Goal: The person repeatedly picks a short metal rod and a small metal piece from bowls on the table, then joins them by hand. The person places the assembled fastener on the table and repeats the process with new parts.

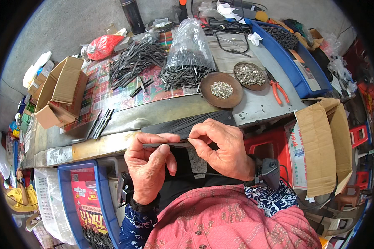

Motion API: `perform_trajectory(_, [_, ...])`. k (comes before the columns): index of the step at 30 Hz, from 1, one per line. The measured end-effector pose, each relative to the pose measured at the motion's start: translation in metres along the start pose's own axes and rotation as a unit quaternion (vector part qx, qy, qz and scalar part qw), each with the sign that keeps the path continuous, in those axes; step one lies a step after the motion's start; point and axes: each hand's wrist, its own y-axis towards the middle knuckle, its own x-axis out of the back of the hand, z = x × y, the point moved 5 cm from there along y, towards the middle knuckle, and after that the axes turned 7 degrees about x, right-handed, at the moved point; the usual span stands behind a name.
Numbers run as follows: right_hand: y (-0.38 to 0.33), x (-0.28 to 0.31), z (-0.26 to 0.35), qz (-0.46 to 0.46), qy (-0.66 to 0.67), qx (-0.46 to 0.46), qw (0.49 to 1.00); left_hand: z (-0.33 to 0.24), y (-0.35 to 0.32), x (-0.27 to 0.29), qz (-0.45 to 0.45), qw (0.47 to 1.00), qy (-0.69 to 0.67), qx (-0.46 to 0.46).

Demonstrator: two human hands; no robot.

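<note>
Left hand (pixel 147 164) curled around a thin dark metal strip (pixel 166 144), thumb laid along its top, held level just in front of the counter (pixel 253 110) edge. Right hand (pixel 222 149) pinched shut at the strip's right end, thumb and forefinger gripping a tiny pale piece (pixel 188 139) against it. Farther back on the counter: 2 round brown dishes, the nearer dish (pixel 221 90) and the farther dish (pixel 250 76), each heaped with small silvery parts. Beside them, a clear bag of dark strips (pixel 187 62), a loose pile of strips (pixel 133 62), orange-handled pliers (pixel 278 92). At left, an open cardboard box (pixel 60 91).
</note>
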Motion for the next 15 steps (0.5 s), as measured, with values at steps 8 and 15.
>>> perform_trajectory(8, [-0.001,-0.007,0.006,-0.011,0.063,-0.009,0.998,0.014,-0.009,-0.009,-0.012,0.997,0.057,0.059])
perform_trajectory(15, [-0.002,-0.011,0.005,-0.012,0.032,0.01,0.999,0.016,-0.016,-0.012,-0.021,0.986,0.156,0.058])
